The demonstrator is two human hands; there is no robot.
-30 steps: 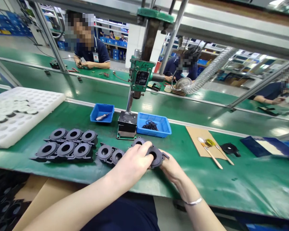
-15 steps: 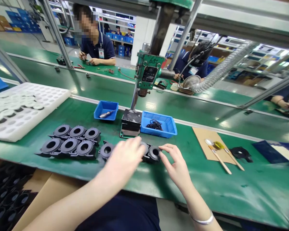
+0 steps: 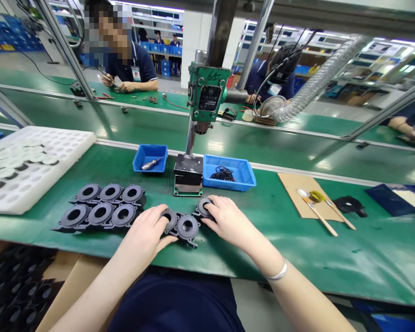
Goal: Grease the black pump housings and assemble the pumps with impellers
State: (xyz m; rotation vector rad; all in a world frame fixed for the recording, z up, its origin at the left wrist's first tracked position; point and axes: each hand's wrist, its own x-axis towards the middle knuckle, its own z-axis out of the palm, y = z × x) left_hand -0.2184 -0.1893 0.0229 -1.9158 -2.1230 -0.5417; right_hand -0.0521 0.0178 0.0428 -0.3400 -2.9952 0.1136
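My left hand [image 3: 144, 233] is closed on a black round housing [image 3: 170, 219], fingers over its top and thumb at its near side. Touching that one on the right is a second ring-topped housing [image 3: 187, 227], with a small tab pointing toward me. My right hand [image 3: 230, 220] grips a third black housing [image 3: 204, 206], a little farther back, its fingers partly covering the ring. To the left of my left hand stand two rows of similar housings [image 3: 100, 213], set close together with their round openings up.
A press [image 3: 207, 94] on a black base [image 3: 188, 169] rises behind my hands. Blue bins hold a screwdriver [image 3: 152, 163] and black rubber rings [image 3: 223, 174]. Brushes [image 3: 320, 216] lie on cardboard at right; a white foam tray [image 3: 69, 140] is at left. Co-workers sit opposite.
My left hand has moved left and nearer to me, onto a housing. My right hand has shifted left and now holds another one. The housings between my hands have changed position.
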